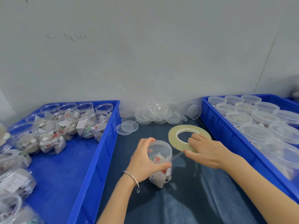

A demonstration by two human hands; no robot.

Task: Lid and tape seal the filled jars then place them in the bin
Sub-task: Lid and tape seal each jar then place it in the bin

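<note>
My left grip holds a lidded jar; right grip pinches the tape roll. Sealing underway; left bin jars remain unlidded.

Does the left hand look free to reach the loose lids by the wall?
Probably not yet: the left hand grips the lidded jar while the right hand pulls tape from the tape roll. The path to the lid pile itself looks unobstructed.

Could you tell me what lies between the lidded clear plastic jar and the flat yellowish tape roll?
In the head view, a thin strip of clear tape stretches between jar and roll.
</note>
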